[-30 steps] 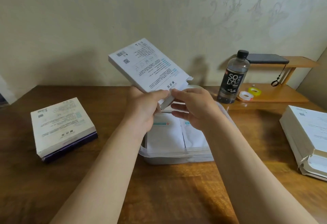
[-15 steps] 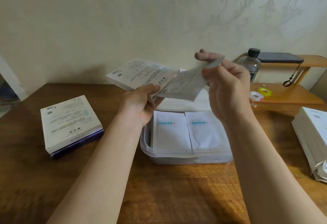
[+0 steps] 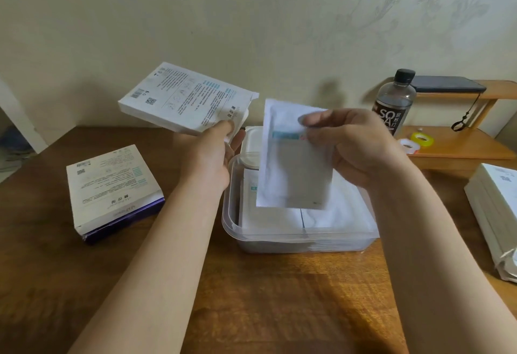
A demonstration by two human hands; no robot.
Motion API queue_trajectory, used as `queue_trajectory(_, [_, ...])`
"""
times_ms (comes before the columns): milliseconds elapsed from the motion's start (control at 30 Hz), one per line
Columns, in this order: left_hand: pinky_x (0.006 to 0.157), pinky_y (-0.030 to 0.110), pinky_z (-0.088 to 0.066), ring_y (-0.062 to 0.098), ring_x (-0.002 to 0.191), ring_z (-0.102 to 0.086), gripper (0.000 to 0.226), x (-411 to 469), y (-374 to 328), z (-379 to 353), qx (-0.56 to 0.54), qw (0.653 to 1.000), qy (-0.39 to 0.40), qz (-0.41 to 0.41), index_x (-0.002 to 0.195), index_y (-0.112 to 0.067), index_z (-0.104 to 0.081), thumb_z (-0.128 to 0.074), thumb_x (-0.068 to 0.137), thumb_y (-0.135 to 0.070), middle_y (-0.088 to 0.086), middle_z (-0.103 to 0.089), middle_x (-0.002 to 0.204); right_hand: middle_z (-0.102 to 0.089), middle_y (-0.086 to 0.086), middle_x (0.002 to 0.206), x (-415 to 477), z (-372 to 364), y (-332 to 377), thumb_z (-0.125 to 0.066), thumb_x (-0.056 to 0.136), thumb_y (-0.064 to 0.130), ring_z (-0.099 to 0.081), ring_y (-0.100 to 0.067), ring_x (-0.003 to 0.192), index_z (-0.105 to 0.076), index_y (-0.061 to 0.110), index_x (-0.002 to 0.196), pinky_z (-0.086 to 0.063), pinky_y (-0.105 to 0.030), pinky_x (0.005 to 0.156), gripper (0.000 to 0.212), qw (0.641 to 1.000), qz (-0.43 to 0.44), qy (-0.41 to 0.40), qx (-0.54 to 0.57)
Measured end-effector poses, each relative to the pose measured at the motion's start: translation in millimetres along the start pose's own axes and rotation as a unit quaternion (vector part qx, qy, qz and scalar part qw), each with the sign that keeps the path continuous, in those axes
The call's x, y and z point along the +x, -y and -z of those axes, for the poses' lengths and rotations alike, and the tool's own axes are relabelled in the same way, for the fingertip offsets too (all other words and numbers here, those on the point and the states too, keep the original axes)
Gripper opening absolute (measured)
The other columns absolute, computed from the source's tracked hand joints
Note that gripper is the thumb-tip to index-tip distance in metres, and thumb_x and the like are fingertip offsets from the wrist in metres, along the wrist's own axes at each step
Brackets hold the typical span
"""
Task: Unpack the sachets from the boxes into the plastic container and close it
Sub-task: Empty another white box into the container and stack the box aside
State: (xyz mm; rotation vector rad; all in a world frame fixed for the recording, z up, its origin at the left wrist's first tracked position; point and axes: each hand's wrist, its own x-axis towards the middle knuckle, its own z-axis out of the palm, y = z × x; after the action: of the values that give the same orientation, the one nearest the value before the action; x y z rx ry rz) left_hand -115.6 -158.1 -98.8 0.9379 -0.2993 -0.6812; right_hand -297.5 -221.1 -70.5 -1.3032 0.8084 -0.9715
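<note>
Two grips divide the work: left grip (image 3: pixel 209 158) pinches the opened box (image 3: pixel 181 99) aloft at ten o'clock of the plastic container (image 3: pixel 279 237), clearing room; right grip (image 3: pixel 361 149) pinches one sachet (image 3: pixel 293 174) upright over it, likely for lowering in.

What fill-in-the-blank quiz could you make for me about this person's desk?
1. The left hand holds up a white ____ covered in printed text.
2. The right hand pinches a sachet above the clear plastic ____.
3. The bottle has a ____ cap.
Missing words: box; container; black.
</note>
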Motion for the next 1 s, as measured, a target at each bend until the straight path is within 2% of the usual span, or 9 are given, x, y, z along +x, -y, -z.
queue_trajectory(67, [0.079, 0.04, -0.063, 0.01, 0.056, -0.066, 0.038, 1.0, 2.1, -0.8, -0.007, 1.0, 0.013, -0.007, 0.093, -0.022, -0.065, -0.067, 0.084, 0.016, -0.007, -0.077, 0.082, -0.069, -0.017, 0.087, 2.6, -6.4, -9.1, -0.06, 0.081, -0.022, -0.065, -0.031, 0.076, -0.068, 0.003, 0.078, -0.057, -0.045, 0.083, 0.026, 0.999, -0.038, 0.004, -0.027])
queue_trajectory(133, [0.08, 0.04, -0.063, 0.008, 0.054, -0.059, 0.039, 1.6, 4.5, -0.8, -0.016, 1.0, 0.021, 0.0, 0.094, -0.021, -0.064, -0.065, 0.085, 0.017, -0.01, -0.077, 0.08, -0.068, -0.022, 0.088, 5.6, -12.9, -19.1, -0.062, 0.079, -0.021, -0.066, -0.035, 0.081, -0.07, 0.004, 0.076, -0.059, -0.048, 0.087, 0.026, 0.995, -0.073, -0.008, -0.062])
queue_trajectory(300, [0.08, 0.039, -0.064, 0.013, 0.091, -0.065, 0.042, 0.2, 7.4, -0.4, -0.021, 0.999, 0.035, 0.007, 0.109, -0.019, -0.062, -0.067, 0.085, 0.015, -0.001, -0.073, 0.11, -0.068, -0.021, 0.092, 7.8, -25.0, -34.7, -0.061, 0.079, -0.022, -0.068, -0.039, 0.092, -0.069, 0.001, 0.076, -0.059, -0.047, 0.086, 0.025, 0.986, -0.138, -0.01, -0.097])
queue_trajectory(433, [0.074, 0.035, -0.063, 0.021, 0.107, -0.067, 0.047, 0.5, 10.1, -1.5, -0.032, 0.998, 0.042, 0.016, 0.118, -0.017, -0.061, -0.068, 0.084, 0.016, 0.002, -0.071, 0.116, -0.067, -0.017, 0.099, 5.3, -26.8, -37.0, -0.066, 0.08, -0.016, -0.065, -0.034, 0.097, -0.07, 0.004, 0.088, -0.058, -0.047, 0.092, 0.022, 0.972, -0.143, 0.014, -0.186])
queue_trajectory(533, [0.072, 0.033, -0.062, 0.02, 0.107, -0.067, 0.052, 0.0, 12.4, -3.0, -0.032, 0.998, 0.047, 0.019, 0.125, -0.014, -0.059, -0.067, 0.085, 0.016, 0.0, -0.072, 0.114, -0.061, -0.003, 0.103, -1.5, -26.2, -32.2, -0.076, 0.082, 0.003, -0.061, -0.02, 0.09, -0.067, 0.016, 0.113, -0.058, -0.034, 0.085, 0.035, 0.915, -0.106, 0.077, -0.382])
queue_trajectory(633, [0.071, 0.033, -0.062, 0.019, 0.106, -0.067, 0.052, -0.5, 12.8, -2.7, -0.029, 0.998, 0.052, 0.022, 0.127, -0.014, -0.058, -0.066, 0.086, 0.016, 0.0, -0.072, 0.114, -0.047, -0.001, 0.125, -5.3, -23.5, -30.0, -0.079, 0.082, 0.025, -0.052, -0.017, 0.094, -0.05, 0.03, 0.139, -0.045, -0.02, 0.074, 0.064, 0.829, -0.02, 0.118, -0.546])
queue_trajectory(700, [0.071, 0.033, -0.062, 0.02, 0.107, -0.066, 0.052, -0.8, 12.6, -2.4, -0.026, 0.998, 0.055, 0.023, 0.127, -0.014, -0.058, -0.066, 0.086, 0.016, 0.001, -0.071, 0.116, -0.041, -0.003, 0.132, -6.0, -22.5, -31.4, -0.08, 0.082, 0.036, -0.045, -0.017, 0.1, -0.043, 0.034, 0.145, -0.039, -0.023, 0.081, 0.073, 0.799, 0.008, 0.13, -0.587])
queue_trajectory(833, [0.071, 0.034, -0.063, 0.019, 0.105, -0.067, 0.052, -1.2, 12.1, -3.3, -0.025, 0.997, 0.061, 0.028, 0.125, -0.015, -0.059, -0.066, 0.085, 0.017, 0.0, -0.072, 0.114, -0.041, 0.001, 0.144, -7.1, -22.4, -32.3, -0.078, 0.08, 0.048, -0.047, -0.02, 0.123, -0.044, 0.034, 0.145, -0.038, -0.029, 0.097, 0.075, 0.767, 0.042, 0.183, -0.614])
queue_trajectory(1000, [0.071, 0.034, -0.062, 0.018, 0.105, -0.068, 0.051, -0.3, 14.1, -3.1, -0.026, 0.996, 0.076, 0.035, 0.123, -0.015, -0.06, -0.065, 0.084, 0.019, 0.0, -0.073, 0.114, -0.029, 0.007, 0.159, -13.2, -27.5, -36.4, -0.071, 0.078, 0.065, -0.032, -0.02, 0.145, -0.027, 0.043, 0.154, -0.028, -0.04, 0.115, 0.091, 0.734, 0.004, 0.274, -0.621])
